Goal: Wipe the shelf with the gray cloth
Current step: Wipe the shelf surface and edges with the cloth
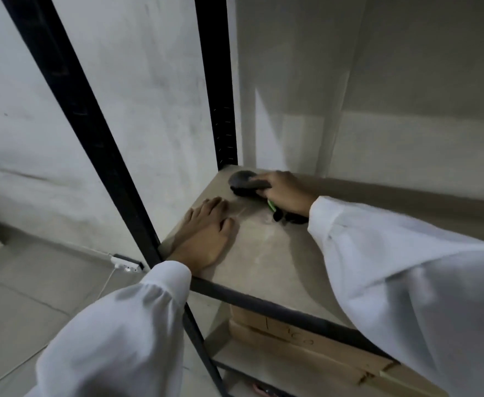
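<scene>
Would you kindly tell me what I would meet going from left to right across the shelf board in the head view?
left hand → gray cloth → right hand

A pale, scuffed wall [137, 96] fills the background. Light gray floor tiles [20, 296] lie at lower left. A white strip [100, 255] runs along the wall's foot and ends in a small black and white fitting [126, 263]. At bottom right, flat brown cardboard boxes [306, 348] with handwritten marks lie stacked on a lower level.
</scene>
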